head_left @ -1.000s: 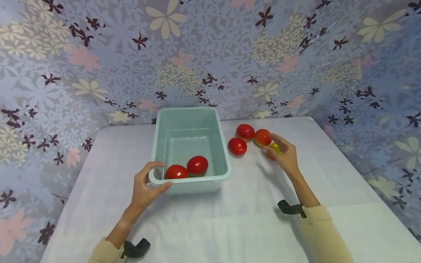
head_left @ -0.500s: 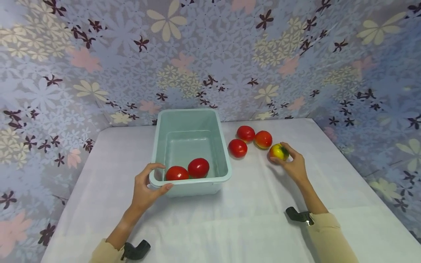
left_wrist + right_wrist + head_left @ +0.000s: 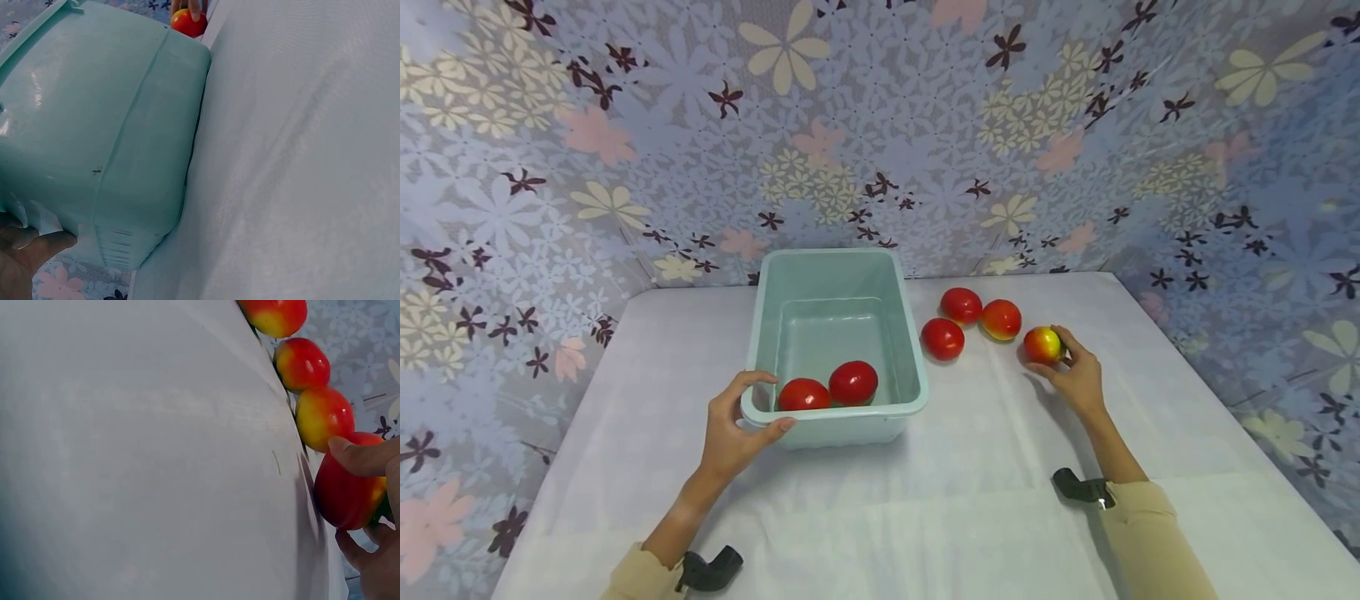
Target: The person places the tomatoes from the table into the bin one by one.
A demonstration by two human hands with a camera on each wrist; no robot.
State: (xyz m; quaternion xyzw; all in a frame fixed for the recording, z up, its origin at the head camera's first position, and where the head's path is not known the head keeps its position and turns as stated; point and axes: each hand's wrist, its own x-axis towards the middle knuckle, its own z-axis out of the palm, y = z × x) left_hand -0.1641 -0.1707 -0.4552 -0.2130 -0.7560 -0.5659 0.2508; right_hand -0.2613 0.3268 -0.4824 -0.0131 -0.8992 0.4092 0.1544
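Observation:
My left hand [image 3: 730,425] grips the near left corner of a pale green plastic bin [image 3: 842,427], thumb on the front rim and a finger over the left edge. Inside the bin, a red fruit [image 3: 803,395] and a darker red fruit [image 3: 853,383] lie side by side at the near end. On the right, my right hand [image 3: 1078,379] holds a smooth red-and-yellow mango-like fruit [image 3: 1042,345] between thumb and fingers. Its green end shows by the palm in the right wrist view, where the thumb lies across the fruit [image 3: 347,487].
Three more fruits of this kind sit between bin and right hand: one at the back [image 3: 961,306], one nearer the bin [image 3: 942,339] and one to the right [image 3: 1001,319]. A white cloth [image 3: 925,508] covers the table. A floral backdrop [image 3: 880,125] stands behind.
My right hand has moved right and slightly nearer with the last fruit, away from the other fruits. The fruit has turned, showing more red. My left hand keeps its grip on the bin.

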